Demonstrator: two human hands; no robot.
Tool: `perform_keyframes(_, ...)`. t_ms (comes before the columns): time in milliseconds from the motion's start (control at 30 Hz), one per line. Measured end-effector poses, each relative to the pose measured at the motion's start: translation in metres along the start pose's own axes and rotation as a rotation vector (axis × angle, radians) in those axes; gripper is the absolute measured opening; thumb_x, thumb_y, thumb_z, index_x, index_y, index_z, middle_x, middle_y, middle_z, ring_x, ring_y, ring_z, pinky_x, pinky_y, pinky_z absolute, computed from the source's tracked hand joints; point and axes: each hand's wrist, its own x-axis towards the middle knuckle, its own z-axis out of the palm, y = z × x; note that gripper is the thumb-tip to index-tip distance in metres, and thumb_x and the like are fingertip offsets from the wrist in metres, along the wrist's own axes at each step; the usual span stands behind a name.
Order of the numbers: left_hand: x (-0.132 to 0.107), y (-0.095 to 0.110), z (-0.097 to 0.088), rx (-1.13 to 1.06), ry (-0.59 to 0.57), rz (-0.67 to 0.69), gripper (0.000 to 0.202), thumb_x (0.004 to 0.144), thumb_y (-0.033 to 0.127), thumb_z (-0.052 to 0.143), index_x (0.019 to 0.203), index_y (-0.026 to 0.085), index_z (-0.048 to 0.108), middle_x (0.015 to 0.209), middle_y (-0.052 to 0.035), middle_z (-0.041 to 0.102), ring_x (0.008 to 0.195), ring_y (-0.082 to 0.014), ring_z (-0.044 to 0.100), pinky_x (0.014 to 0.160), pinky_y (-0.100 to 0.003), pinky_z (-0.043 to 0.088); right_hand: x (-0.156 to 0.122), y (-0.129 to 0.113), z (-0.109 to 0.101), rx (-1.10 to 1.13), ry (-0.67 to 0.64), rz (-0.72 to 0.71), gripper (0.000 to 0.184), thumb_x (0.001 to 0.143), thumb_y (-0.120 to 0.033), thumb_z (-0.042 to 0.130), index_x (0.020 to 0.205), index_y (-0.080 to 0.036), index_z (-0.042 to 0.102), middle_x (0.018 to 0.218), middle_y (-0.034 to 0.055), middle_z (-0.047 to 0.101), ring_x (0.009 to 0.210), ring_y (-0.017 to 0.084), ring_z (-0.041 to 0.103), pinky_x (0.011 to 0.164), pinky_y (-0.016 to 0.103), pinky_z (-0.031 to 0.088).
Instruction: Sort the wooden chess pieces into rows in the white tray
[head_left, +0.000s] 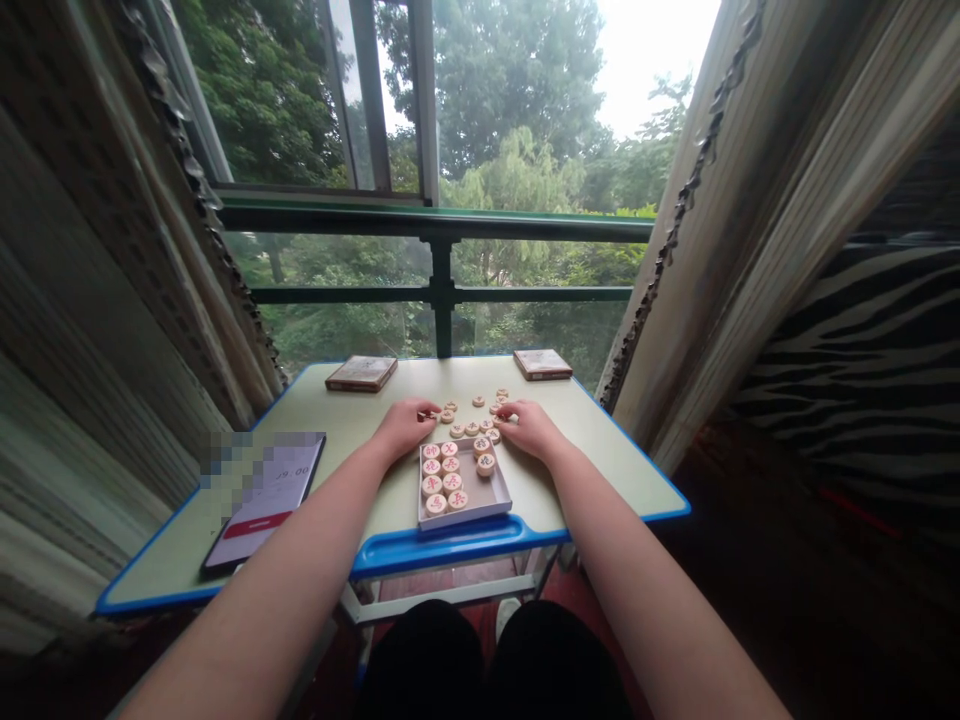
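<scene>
A shallow white box (504,492) lies open near the table's front edge. Round wooden Chinese chess pieces with red characters (451,483) fill two columns on its left side; two with dark characters (486,465) sit toward its upper right. Beyond the box, loose pieces (472,428) are scattered on the table. My left hand (403,426), left of this group, is closed in a pinch on a piece mostly hidden by the fingers. On the group's right side, my right hand (529,428) has its thumb and fingertips closed around another partly hidden piece.
A pale green table (600,480) with blue edging carries everything. Two flat brown boxes (361,373) (542,364) lie at its far corners. A tablet (262,510) showing a timer rests at the left. Curtains (697,230) flank the window and green railing (525,228).
</scene>
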Motion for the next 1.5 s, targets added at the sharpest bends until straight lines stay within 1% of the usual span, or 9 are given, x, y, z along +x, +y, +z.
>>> perform_keyframes(67, 0.0, 0.001, 0.0, -0.009, 0.003, -0.009, 0.028, 0.07, 0.029, 0.055, 0.089, 0.016, 0.07, 0.091, -0.0071, 0.07, 0.083, -0.0192, 0.063, 0.078, -0.028, 0.049, 0.0, 0.0, 0.0, 0.002, 0.017, -0.001, 0.016, 0.073, -0.023, 0.061, 0.086, -0.015, 0.067, 0.087, 0.0077, 0.064, 0.083, 0.017, 0.057, 0.082, 0.03, 0.043)
perform_keyframes(200, -0.002, 0.005, -0.002, -0.013, 0.008, -0.02, 0.029, 0.07, 0.034, 0.057, 0.09, 0.017, 0.069, 0.094, -0.0079, 0.069, 0.081, -0.0192, 0.063, 0.076, -0.029, 0.05, 0.0, 0.0, 0.0, 0.024, 0.066, 0.004, 0.02, 0.071, -0.018, 0.061, 0.091, -0.014, 0.062, 0.09, 0.0069, 0.064, 0.084, 0.016, 0.057, 0.079, 0.028, 0.044)
perform_keyframes(400, -0.003, 0.01, -0.004, -0.003, 0.011, -0.002, 0.032, 0.073, 0.04, 0.056, 0.089, 0.016, 0.069, 0.096, -0.0094, 0.069, 0.082, -0.0197, 0.063, 0.078, -0.03, 0.049, 0.003, 0.001, 0.001, 0.067, 0.072, -0.016, 0.022, 0.079, -0.02, 0.055, 0.101, -0.016, 0.059, 0.098, 0.0063, 0.063, 0.086, 0.013, 0.058, 0.075, 0.025, 0.046)
perform_keyframes(667, -0.003, 0.011, -0.004, 0.016, -0.005, -0.003, 0.031, 0.075, 0.039, 0.053, 0.088, 0.017, 0.07, 0.093, -0.0078, 0.07, 0.084, -0.0203, 0.062, 0.078, -0.03, 0.048, 0.001, 0.003, 0.001, -0.014, 0.024, -0.004, 0.02, 0.078, -0.018, 0.057, 0.096, -0.016, 0.065, 0.095, 0.0087, 0.064, 0.089, 0.018, 0.057, 0.084, 0.03, 0.043)
perform_keyframes(933, -0.004, 0.012, -0.003, 0.047, 0.007, -0.003, 0.031, 0.076, 0.038, 0.052, 0.086, 0.017, 0.071, 0.09, -0.0077, 0.07, 0.081, -0.0202, 0.062, 0.075, -0.029, 0.048, 0.001, 0.002, -0.001, -0.065, -0.003, 0.016, 0.022, 0.078, -0.023, 0.058, 0.097, -0.017, 0.067, 0.094, 0.0093, 0.063, 0.092, 0.019, 0.056, 0.089, 0.031, 0.04)
perform_keyframes(1033, -0.003, 0.013, -0.004, 0.063, -0.003, -0.003, 0.03, 0.076, 0.038, 0.051, 0.086, 0.017, 0.071, 0.091, -0.0073, 0.07, 0.083, -0.0203, 0.061, 0.076, -0.029, 0.047, 0.0, 0.0, -0.001, -0.069, -0.008, 0.019, 0.025, 0.078, -0.023, 0.057, 0.099, -0.016, 0.067, 0.095, 0.0098, 0.063, 0.091, 0.019, 0.056, 0.087, 0.031, 0.041)
perform_keyframes(1200, -0.003, 0.012, -0.004, 0.06, -0.008, 0.0, 0.031, 0.076, 0.039, 0.051, 0.087, 0.017, 0.07, 0.09, -0.0073, 0.07, 0.083, -0.0204, 0.061, 0.076, -0.029, 0.046, 0.0, -0.002, -0.002, -0.062, -0.022, 0.01, 0.022, 0.076, -0.029, 0.06, 0.092, -0.017, 0.069, 0.092, 0.0089, 0.064, 0.089, 0.019, 0.057, 0.086, 0.03, 0.041)
perform_keyframes(1367, -0.004, 0.014, -0.004, 0.066, -0.006, 0.013, 0.033, 0.078, 0.039, 0.05, 0.087, 0.016, 0.071, 0.091, -0.0083, 0.07, 0.084, -0.021, 0.062, 0.076, -0.029, 0.046, 0.0, -0.003, -0.004, -0.042, 0.004, 0.009, 0.017, 0.074, -0.023, 0.06, 0.087, -0.016, 0.069, 0.091, 0.0083, 0.066, 0.085, 0.018, 0.058, 0.081, 0.029, 0.043)
perform_keyframes(1500, -0.004, 0.017, -0.003, 0.061, 0.029, 0.031, 0.032, 0.078, 0.041, 0.05, 0.086, 0.017, 0.071, 0.092, -0.0074, 0.07, 0.085, -0.0205, 0.062, 0.077, -0.028, 0.046, -0.002, -0.005, -0.007, 0.011, 0.068, -0.01, 0.022, 0.074, -0.02, 0.059, 0.094, -0.016, 0.067, 0.093, 0.0069, 0.066, 0.083, 0.016, 0.057, 0.077, 0.027, 0.045)
